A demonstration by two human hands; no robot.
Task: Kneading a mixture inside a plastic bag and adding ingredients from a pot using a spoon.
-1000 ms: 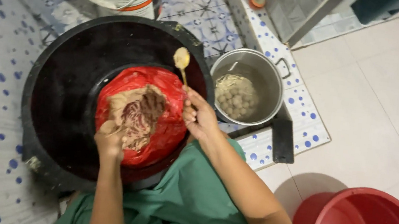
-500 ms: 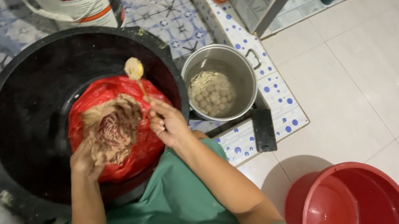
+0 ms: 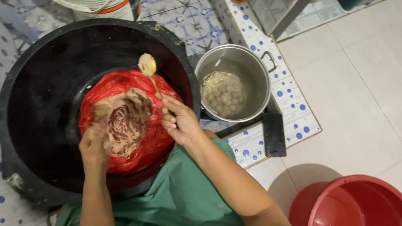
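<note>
Right hand point(image 3: 180, 121) fingers closed on a spoon point(image 3: 148, 69), its bowl loaded with paste; left hand point(image 3: 94, 142) grips paste in the red bag point(image 3: 157, 138) inside the black tub point(image 3: 35, 109); steel pot point(image 3: 259, 84) at 3 o'clock already holds formed balls point(image 3: 224, 96); much paste remains.

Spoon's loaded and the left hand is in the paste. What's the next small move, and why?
Probably swing the spoon right and tip its lump into the pot. The right hand holds it raised over the red bag, and the pot already holds similar balls in water.
</note>
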